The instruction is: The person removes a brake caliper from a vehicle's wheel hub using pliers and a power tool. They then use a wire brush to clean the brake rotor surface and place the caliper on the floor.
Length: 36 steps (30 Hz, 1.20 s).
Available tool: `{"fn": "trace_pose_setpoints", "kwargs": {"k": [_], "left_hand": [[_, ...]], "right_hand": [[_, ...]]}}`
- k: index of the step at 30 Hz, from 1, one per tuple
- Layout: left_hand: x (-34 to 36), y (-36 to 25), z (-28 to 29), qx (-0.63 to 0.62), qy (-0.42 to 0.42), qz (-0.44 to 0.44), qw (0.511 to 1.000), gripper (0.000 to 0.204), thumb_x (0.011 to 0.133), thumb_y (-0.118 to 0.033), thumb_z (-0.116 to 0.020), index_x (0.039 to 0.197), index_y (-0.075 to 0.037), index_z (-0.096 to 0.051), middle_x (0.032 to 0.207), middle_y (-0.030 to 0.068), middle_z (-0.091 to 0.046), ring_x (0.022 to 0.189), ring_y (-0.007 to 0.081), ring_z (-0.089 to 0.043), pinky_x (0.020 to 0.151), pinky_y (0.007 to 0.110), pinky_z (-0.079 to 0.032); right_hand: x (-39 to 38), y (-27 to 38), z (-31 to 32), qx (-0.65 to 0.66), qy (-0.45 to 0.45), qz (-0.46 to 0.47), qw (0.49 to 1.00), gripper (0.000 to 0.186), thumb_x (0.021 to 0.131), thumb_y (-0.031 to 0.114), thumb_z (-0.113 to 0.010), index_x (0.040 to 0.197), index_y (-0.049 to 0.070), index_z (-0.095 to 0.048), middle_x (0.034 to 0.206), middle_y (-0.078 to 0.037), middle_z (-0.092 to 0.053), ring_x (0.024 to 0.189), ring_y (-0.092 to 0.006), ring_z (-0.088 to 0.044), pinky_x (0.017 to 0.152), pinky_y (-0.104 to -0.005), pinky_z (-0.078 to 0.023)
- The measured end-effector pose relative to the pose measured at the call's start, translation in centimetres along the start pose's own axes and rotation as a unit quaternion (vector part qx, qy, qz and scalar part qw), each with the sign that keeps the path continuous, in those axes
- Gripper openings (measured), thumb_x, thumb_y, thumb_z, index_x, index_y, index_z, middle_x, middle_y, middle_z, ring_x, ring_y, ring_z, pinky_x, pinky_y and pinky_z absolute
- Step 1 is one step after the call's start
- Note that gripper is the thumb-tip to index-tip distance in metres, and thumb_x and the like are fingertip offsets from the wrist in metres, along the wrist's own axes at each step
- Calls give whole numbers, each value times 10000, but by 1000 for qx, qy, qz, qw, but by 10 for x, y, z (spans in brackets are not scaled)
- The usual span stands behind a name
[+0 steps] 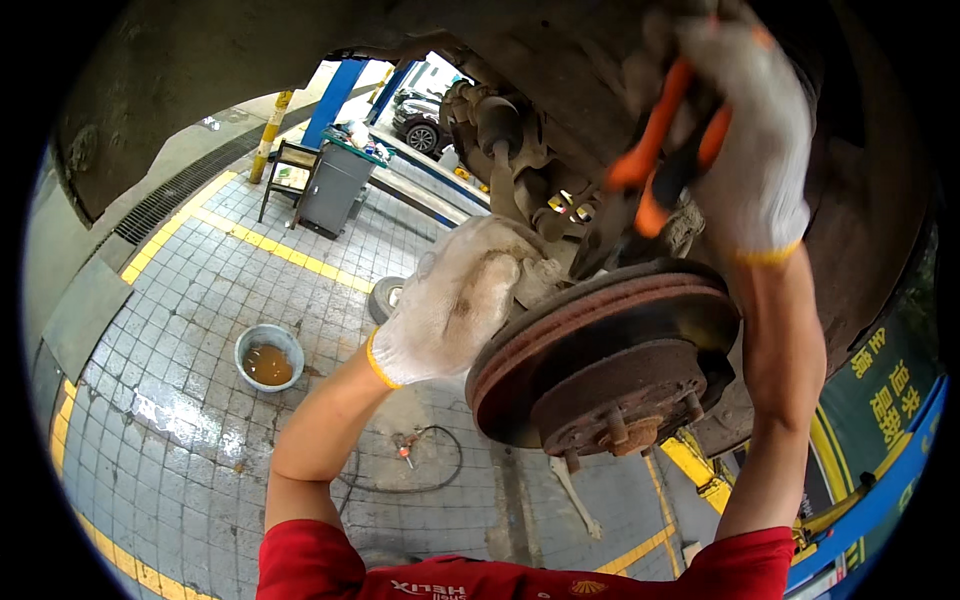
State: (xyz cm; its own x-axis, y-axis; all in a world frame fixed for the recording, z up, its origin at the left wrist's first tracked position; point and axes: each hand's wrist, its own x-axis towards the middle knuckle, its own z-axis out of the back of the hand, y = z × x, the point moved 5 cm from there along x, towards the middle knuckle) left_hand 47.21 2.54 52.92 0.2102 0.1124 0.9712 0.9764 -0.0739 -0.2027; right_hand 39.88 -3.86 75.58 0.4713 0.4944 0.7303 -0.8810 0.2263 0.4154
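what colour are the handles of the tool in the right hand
The tool handles are orange and black, somewhat blurred, seen in the head view.

A car repair workshop: a rusty, round metal brake disc (600, 350) shows beneath a vehicle's dark underside (570, 80), above a grey square-tiled floor (190, 310) (shiny in places) with yellow painted lines (280, 251), a blue post (333, 103) and a grey boxy cabinet (328, 192).

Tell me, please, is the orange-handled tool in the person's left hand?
No, the orange-handled tool is in the gloved right hand, while the left hand is beside the brake disc.
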Motion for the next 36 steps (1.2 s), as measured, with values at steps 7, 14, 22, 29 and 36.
{"fn": "trace_pose_setpoints", "kwargs": {"k": [7, 14, 22, 29, 36], "left_hand": [[2, 6, -2, -11, 0, -11, 1000, 475, 1129, -376, -332, 1112, 12, -605, 1107, 177, -658, 994, 281, -630, 925, 393, -481], [3, 2, -4, -48, -6, -10, 999, 434, 1125, -352, -351, 1101, 5, -597, 1105, 186, -659, 1005, 309, -637, 921, 416, -481], [3, 0, 1, 38, -8, -18, 999, 409, 1125, -315, -346, 1120, 6, -600, 1095, 194, -662, 1007, 331, -638, 924, 424, -480], [0, 1, -4, 41, -23, -32, 998, 431, 1128, -331, -339, 1122, 5, -609, 1113, 182, -660, 1015, 320, -635, 926, 409, -475], [0, 2, -3, 26, -15, -9, 1000, 420, 1126, -317, -342, 1119, 8, -608, 1121, 188, -654, 1014, 301, -632, 930, 399, -477]], "right_hand": [[-2, 8, 19, -395, 81, 353, 844, 258, 907, -112, -599, 1151, -42, -647, 1108, -141, -682, 971, -231, -708, 822, -315, -592], [4, -6, 25, 86, 50, 54, 994, 97, 955, 43, -565, 1050, 31, -584, 901, -74, -618, 767, -194, -648, 655, -317, -536], [-2, 12, -2, -104, 64, 45, 991, 137, 956, 33, -579, 1092, 27, -574, 926, -85, -636, 746, -203, -657, 651, -326, -552], [-7, -2, 16, 42, 20, 25, 999, 166, 951, 16, -555, 1111, 10, -598, 956, -93, -640, 764, -187, -662, 651, -307, -559], [-5, 4, 20, -211, 23, 206, 955, 233, 992, -9, -534, 1184, -32, -665, 1006, -98, -662, 746, -145, -624, 658, -270, -546]]}}
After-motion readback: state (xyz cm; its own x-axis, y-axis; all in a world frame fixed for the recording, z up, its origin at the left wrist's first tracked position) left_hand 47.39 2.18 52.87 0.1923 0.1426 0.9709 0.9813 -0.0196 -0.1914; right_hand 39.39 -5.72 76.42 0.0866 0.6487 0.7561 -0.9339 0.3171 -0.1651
